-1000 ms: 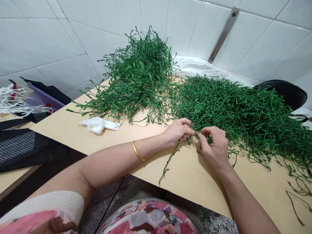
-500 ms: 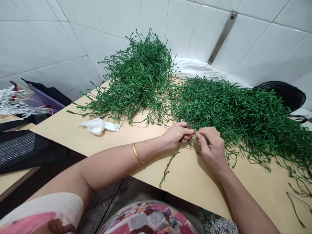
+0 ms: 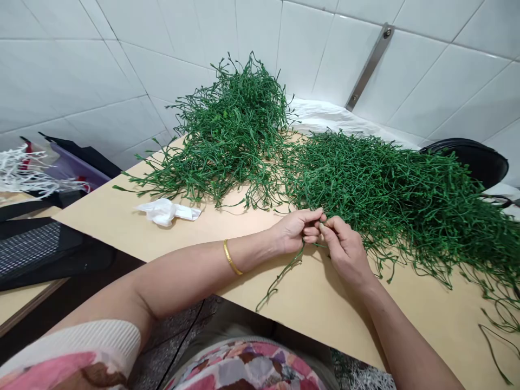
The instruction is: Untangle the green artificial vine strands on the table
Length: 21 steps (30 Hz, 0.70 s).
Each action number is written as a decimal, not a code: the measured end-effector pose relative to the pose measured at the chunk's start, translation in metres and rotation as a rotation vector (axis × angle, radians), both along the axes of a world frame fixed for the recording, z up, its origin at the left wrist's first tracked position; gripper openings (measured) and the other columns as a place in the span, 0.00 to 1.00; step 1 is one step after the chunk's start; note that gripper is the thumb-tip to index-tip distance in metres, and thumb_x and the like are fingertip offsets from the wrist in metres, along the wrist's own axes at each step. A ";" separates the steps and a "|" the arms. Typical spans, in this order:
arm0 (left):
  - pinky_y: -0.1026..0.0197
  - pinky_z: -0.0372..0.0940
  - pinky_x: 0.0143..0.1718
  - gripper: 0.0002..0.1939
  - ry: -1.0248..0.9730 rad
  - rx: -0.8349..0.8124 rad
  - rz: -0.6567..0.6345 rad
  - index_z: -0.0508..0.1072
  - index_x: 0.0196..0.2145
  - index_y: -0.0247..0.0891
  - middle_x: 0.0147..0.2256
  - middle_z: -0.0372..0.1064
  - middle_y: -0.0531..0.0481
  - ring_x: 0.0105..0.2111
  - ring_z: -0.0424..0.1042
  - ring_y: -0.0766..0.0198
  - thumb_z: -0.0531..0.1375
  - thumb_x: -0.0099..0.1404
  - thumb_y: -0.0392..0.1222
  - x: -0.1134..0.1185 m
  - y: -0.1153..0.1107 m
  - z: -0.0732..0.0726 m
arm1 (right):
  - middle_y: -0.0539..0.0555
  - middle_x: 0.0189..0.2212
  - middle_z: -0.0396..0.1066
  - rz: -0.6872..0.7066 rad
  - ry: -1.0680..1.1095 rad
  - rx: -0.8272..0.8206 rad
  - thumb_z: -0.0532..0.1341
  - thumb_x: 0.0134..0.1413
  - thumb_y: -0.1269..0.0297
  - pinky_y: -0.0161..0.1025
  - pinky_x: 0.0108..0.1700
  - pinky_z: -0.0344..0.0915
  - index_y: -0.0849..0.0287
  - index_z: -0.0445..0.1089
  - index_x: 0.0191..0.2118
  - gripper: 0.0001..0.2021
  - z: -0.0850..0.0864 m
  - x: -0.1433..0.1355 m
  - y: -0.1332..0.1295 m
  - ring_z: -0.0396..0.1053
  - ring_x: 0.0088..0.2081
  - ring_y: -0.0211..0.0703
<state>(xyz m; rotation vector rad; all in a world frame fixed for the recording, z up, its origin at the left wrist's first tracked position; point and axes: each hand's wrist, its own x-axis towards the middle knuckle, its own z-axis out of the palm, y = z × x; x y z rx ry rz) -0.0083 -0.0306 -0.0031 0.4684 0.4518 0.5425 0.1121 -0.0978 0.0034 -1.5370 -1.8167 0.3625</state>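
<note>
Fingers curled, my left hand (image 3: 298, 230) holds a thin green artificial plant stem (image 3: 280, 280), whose branched end hangs down toward the table's front edge. My right hand (image 3: 344, 248) meets it at the fingertips, thumb and forefinger pinched on the upper part of the stem. The exact spot between the fingertips is mostly hidden. Right behind both hands lies a wide heap of similar green stems (image 3: 365, 173). A second, taller pile of stems (image 3: 235, 124) stands to the left, against the tiled wall.
A crumpled white plastic scrap (image 3: 164, 211) lies on the tan tabletop (image 3: 244, 260), left of my hands. White stems (image 3: 24, 168) and black items are at far left. A round black object (image 3: 471, 157) stands behind the heap at right. A metal bracket (image 3: 369, 67) is fixed to the wall.
My fingers have shifted slightly around the stem, and the left thumb is raised more. The hanging end of the stem has swung a little to the left.
</note>
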 end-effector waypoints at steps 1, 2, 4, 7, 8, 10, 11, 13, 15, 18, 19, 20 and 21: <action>0.73 0.41 0.12 0.13 0.007 -0.011 -0.026 0.63 0.21 0.31 0.15 0.48 0.58 0.12 0.42 0.79 0.52 0.62 0.38 0.000 -0.001 0.000 | 0.47 0.20 0.57 0.046 0.051 -0.039 0.50 0.57 0.62 0.34 0.27 0.51 0.58 0.56 0.25 0.11 0.002 0.001 -0.001 0.54 0.23 0.34; 0.73 0.41 0.12 0.13 0.009 -0.015 -0.054 0.62 0.21 0.31 0.16 0.48 0.58 0.12 0.41 0.79 0.52 0.62 0.38 -0.001 -0.002 0.001 | 0.46 0.19 0.55 0.094 0.105 -0.081 0.50 0.57 0.61 0.33 0.26 0.51 0.58 0.55 0.24 0.12 0.004 0.003 -0.002 0.53 0.22 0.33; 0.74 0.41 0.12 0.13 -0.010 -0.011 -0.120 0.61 0.20 0.32 0.17 0.48 0.58 0.12 0.41 0.80 0.53 0.61 0.39 -0.003 -0.003 0.004 | 0.45 0.18 0.52 0.200 0.214 -0.151 0.51 0.56 0.60 0.33 0.24 0.50 0.58 0.55 0.23 0.13 0.008 0.010 -0.005 0.51 0.22 0.33; 0.73 0.40 0.11 0.15 -0.071 0.012 -0.175 0.58 0.19 0.32 0.17 0.48 0.58 0.12 0.41 0.79 0.52 0.61 0.40 -0.006 -0.001 0.008 | 0.47 0.19 0.52 0.408 0.320 -0.225 0.52 0.56 0.57 0.34 0.25 0.53 0.58 0.55 0.23 0.14 0.013 0.021 -0.008 0.53 0.23 0.35; 0.73 0.40 0.11 0.15 -0.082 0.028 -0.163 0.59 0.19 0.32 0.17 0.49 0.57 0.12 0.41 0.79 0.52 0.61 0.41 -0.006 0.001 0.008 | 0.47 0.19 0.53 0.458 0.321 -0.239 0.52 0.55 0.57 0.35 0.25 0.53 0.58 0.55 0.22 0.15 0.015 0.024 -0.010 0.54 0.24 0.36; 0.73 0.41 0.12 0.14 -0.071 0.066 -0.098 0.61 0.20 0.32 0.18 0.51 0.56 0.13 0.42 0.79 0.53 0.61 0.42 -0.005 0.005 0.006 | 0.48 0.19 0.53 0.452 0.251 -0.216 0.51 0.56 0.58 0.35 0.25 0.53 0.58 0.56 0.22 0.15 0.020 0.030 -0.012 0.54 0.23 0.35; 0.73 0.42 0.13 0.14 -0.054 0.084 -0.060 0.62 0.21 0.31 0.19 0.52 0.56 0.13 0.43 0.79 0.53 0.61 0.41 -0.004 0.007 0.004 | 0.47 0.18 0.53 0.373 0.192 -0.167 0.51 0.56 0.58 0.34 0.24 0.52 0.58 0.57 0.21 0.15 0.021 0.033 -0.012 0.53 0.22 0.34; 0.72 0.43 0.14 0.12 -0.017 0.117 0.006 0.65 0.23 0.30 0.19 0.54 0.55 0.13 0.47 0.79 0.53 0.61 0.40 -0.002 0.011 -0.001 | 0.46 0.16 0.51 0.090 0.071 -0.001 0.52 0.56 0.60 0.34 0.23 0.50 0.58 0.60 0.21 0.15 0.022 0.040 -0.010 0.51 0.20 0.33; 0.71 0.45 0.15 0.11 0.012 0.144 0.048 0.67 0.25 0.28 0.20 0.55 0.54 0.14 0.49 0.78 0.53 0.61 0.38 0.000 0.013 -0.003 | 0.47 0.16 0.55 -0.204 -0.089 0.185 0.55 0.54 0.60 0.36 0.26 0.53 0.58 0.65 0.24 0.12 0.019 0.048 -0.006 0.54 0.21 0.35; 0.70 0.47 0.16 0.09 0.049 0.158 0.081 0.68 0.26 0.27 0.21 0.58 0.51 0.15 0.53 0.77 0.52 0.60 0.33 0.001 0.012 -0.002 | 0.54 0.29 0.66 -0.412 -0.329 0.431 0.58 0.51 0.63 0.43 0.36 0.57 0.58 0.70 0.33 0.06 0.012 0.056 0.000 0.62 0.34 0.46; 0.70 0.49 0.17 0.08 0.056 0.153 0.085 0.68 0.26 0.27 0.21 0.60 0.50 0.16 0.54 0.76 0.52 0.60 0.32 0.001 0.011 -0.002 | 0.57 0.33 0.66 -0.420 -0.368 0.503 0.58 0.51 0.65 0.45 0.39 0.57 0.57 0.70 0.36 0.07 0.010 0.055 0.001 0.62 0.38 0.48; 0.69 0.50 0.18 0.08 0.060 0.148 0.084 0.68 0.26 0.26 0.22 0.61 0.49 0.16 0.55 0.75 0.51 0.60 0.31 0.001 0.010 -0.001 | 0.58 0.37 0.66 -0.407 -0.385 0.568 0.57 0.51 0.67 0.47 0.42 0.57 0.57 0.70 0.39 0.09 0.009 0.052 0.001 0.62 0.41 0.50; 0.69 0.51 0.18 0.08 0.060 0.145 0.079 0.68 0.27 0.26 0.22 0.61 0.49 0.17 0.57 0.75 0.51 0.60 0.30 0.001 0.009 -0.001 | 0.59 0.39 0.66 -0.370 -0.390 0.619 0.57 0.51 0.69 0.48 0.43 0.57 0.56 0.69 0.42 0.11 0.009 0.048 0.000 0.61 0.42 0.50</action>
